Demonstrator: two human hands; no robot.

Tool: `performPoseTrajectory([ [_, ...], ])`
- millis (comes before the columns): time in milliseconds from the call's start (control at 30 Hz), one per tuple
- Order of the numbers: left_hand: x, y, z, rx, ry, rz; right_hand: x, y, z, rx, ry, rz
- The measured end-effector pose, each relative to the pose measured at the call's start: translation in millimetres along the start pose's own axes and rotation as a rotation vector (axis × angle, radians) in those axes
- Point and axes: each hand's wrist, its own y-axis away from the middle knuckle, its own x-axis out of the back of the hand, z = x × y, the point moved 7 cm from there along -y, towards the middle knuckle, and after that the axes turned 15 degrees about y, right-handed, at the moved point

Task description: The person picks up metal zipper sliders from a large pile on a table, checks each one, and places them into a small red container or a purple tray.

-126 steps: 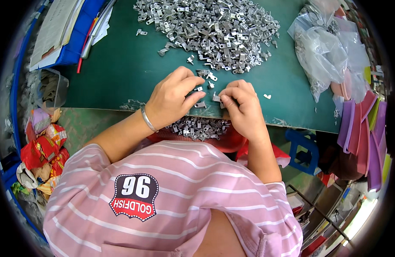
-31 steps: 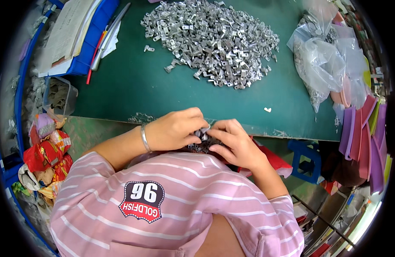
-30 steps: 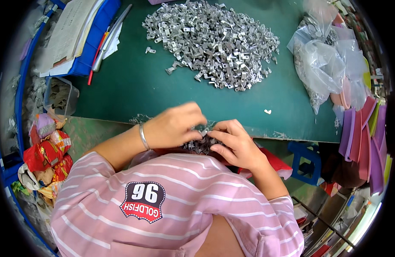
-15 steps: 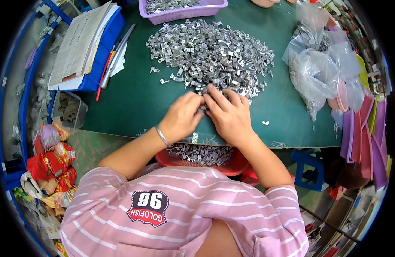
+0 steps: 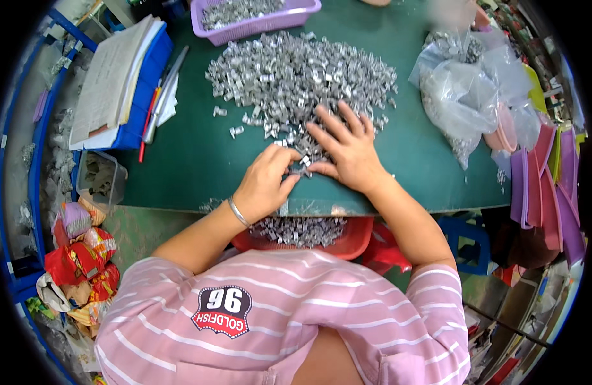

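Note:
A broad heap of small bent grey metal brackets (image 5: 296, 74) lies on the green tabletop (image 5: 180, 173), thinning to a loose trail toward me. My left hand (image 5: 265, 179), with a metal bangle at the wrist, is curled at the near end of that trail. Its thumb and fingers close around a few brackets. My right hand (image 5: 348, 151) rests palm down with fingers spread over the heap's near right side, thumb pointing at the left fingertips. Below the table edge, a red basket (image 5: 357, 237) in front of my body holds more brackets.
At the back stands a purple basket (image 5: 257, 22) of brackets. Clear plastic bags (image 5: 459, 96) of parts sit on the right. A blue tray (image 5: 138, 102) with papers, a red pen (image 5: 148, 125) and a clear tub (image 5: 103, 176) are left. A blue stool (image 5: 466, 244) stands below right.
My right hand has slid right and spread its fingers, away from my left hand. Brackets have come nearer the left fingertips. The whole view has shifted slightly.

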Motion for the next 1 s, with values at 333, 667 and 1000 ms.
performPoseTrajectory([
  [333,2,-11,-3,-0.178,-0.162,0.038,4,-59,40,-0.228,-0.056,0.341],
  [667,7,3,-10,-0.166,-0.112,0.055,24,-9,-53,0.147,-0.258,0.059],
  [1000,-14,4,-1,-0.245,-0.219,-0.074,37,45,-21,-0.317,-0.319,0.127],
])
